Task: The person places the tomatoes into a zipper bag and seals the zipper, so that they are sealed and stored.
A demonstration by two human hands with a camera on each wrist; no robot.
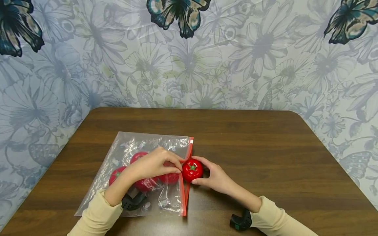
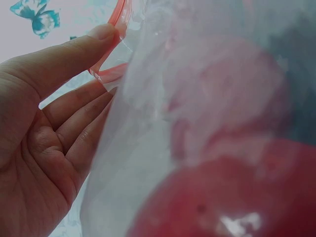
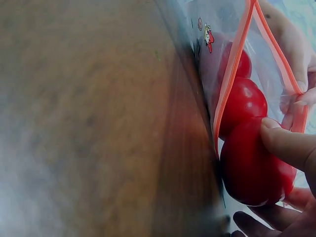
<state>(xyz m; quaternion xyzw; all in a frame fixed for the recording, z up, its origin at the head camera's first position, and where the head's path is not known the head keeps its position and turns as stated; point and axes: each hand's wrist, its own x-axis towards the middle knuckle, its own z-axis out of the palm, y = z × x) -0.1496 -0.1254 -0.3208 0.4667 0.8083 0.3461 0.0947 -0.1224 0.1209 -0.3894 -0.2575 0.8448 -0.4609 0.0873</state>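
Observation:
A clear zip bag with a red-orange zip edge lies on the table, its mouth facing right. Several red tomatoes show through its plastic. My left hand pinches the upper lip of the mouth between thumb and fingers; the left wrist view shows the thumb on the red strip. At the opening, my right hand grips a shiny red tomato with a green star-shaped top. In the right wrist view that tomato sits in the gaping mouth, close to another tomato inside.
The brown wooden table extends to the right and behind the bag. Behind it hangs a flower-patterned backdrop with teal butterflies. Black wrist devices sit near both sleeve cuffs.

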